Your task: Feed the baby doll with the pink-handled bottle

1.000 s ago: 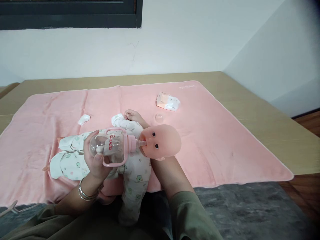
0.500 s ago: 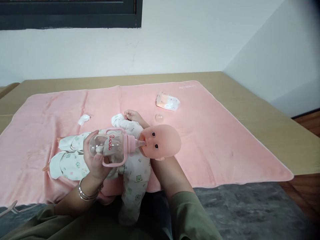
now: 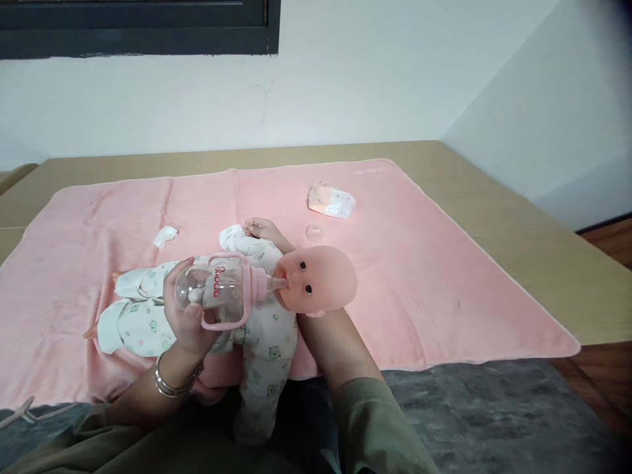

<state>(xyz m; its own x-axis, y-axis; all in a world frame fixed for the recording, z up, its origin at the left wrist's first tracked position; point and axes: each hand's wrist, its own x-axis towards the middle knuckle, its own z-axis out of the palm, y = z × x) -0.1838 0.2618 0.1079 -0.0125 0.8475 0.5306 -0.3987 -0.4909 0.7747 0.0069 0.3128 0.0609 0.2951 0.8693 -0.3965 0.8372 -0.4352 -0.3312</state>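
Left hand (image 3: 190, 316): grip wrapped around the body of a clear baby bottle (image 3: 217, 291) with pink handles and collar. The bottle lies nearly level, teat end toward the right, and the teat tip touches the mouth of a doll (image 3: 257, 303). Silver bangles show on the left wrist.

Right hand: not visible. The forearm runs up from the green sleeve (image 3: 375, 421) and passes under the doll's head (image 3: 320, 280), so the hand is hidden behind or beneath the head and neck. Cannot tell whether that grip is clenched or loose; judged to be propping the head, since the head sits raised above the blanket.

Doll: dressed in a white printed sleepsuit, lying across the near edge of a pink blanket (image 3: 419, 263) spread on a wooden desk (image 3: 543, 250), head to the right, legs to the left, one leg hanging over the near edge toward the person. One small arm is raised behind the bottle.

Also on the blanket: a folded white packet (image 3: 332, 201) well beyond the head, a small clear cap (image 3: 313, 232) just beyond the head, and a scrap of white cloth (image 3: 166, 236) to the left.

Step in hand, as judged: the feeding hold, teat seated at the mouth. Bottle looks empty or near empty. A next move would call for keeping the teat aligned with the mouth while the head stays supported; any tilt of the bottle should come from the left wrist alone.
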